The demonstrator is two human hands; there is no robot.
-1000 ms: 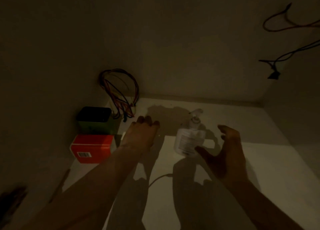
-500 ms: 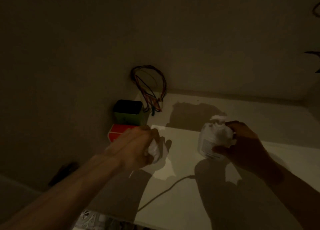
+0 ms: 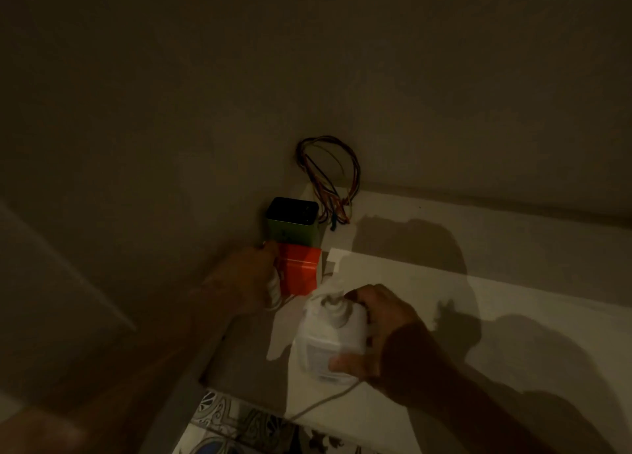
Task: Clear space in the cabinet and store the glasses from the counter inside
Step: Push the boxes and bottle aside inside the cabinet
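Observation:
I look into a dim cabinet with a pale shelf (image 3: 513,299). My right hand (image 3: 386,330) is shut on a clear pump bottle (image 3: 328,337) with a white label, near the shelf's front edge. My left hand (image 3: 242,282) is closed around a crumpled white wad (image 3: 273,287) and rests against the left side of a red box (image 3: 299,272) by the left wall. No glasses are in view.
A green tin with a dark lid (image 3: 292,222) stands behind the red box. A bundle of coloured wires (image 3: 330,176) hangs in the back left corner. A thin white cord (image 3: 325,402) runs over the shelf's front edge. Patterned tiles (image 3: 246,426) show below.
Both hands have drawn back toward the shelf's front. The right hand took hold of the pump bottle and pulled it nearer. The left hand, with the wad, moved to the red box.

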